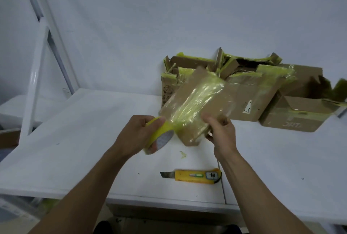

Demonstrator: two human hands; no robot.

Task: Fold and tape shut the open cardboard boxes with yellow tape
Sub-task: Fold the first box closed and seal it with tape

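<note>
**Box (195, 102) held tilted over the bench (90, 139), tape roll (161, 137) at its near edge**

Box is lifted clear of the bench and tipped, its far end raised toward the pile behind; a glossy band of yellow tape runs lengthwise down its top face. The right grip (221, 132) is clamped on the near right corner, fingers curled over the cardboard. The left grip (139, 134) is closed round the tape roll, thumb laid over the roll's outer face. The roll sits against the box's near left edge, just where the band comes down; whether a strip joins roll to box is hard to tell through the blur.

Behind, against the white wall, stands a pile of other boxes (253, 92); several gape open, their ragged flaps edged with yellow tape; the left one (169, 89) bears a printed cartoon; the right one (293, 119) has pale lettering on its front and flaps standing up. A yellow knife (193, 175) lies on the bench near the front edge, between the two forearms, blade out and pointing left; a small tape scrap (183, 153) lies on the bench between knife and roll. A white frame (37, 83) leans at the left.
</note>
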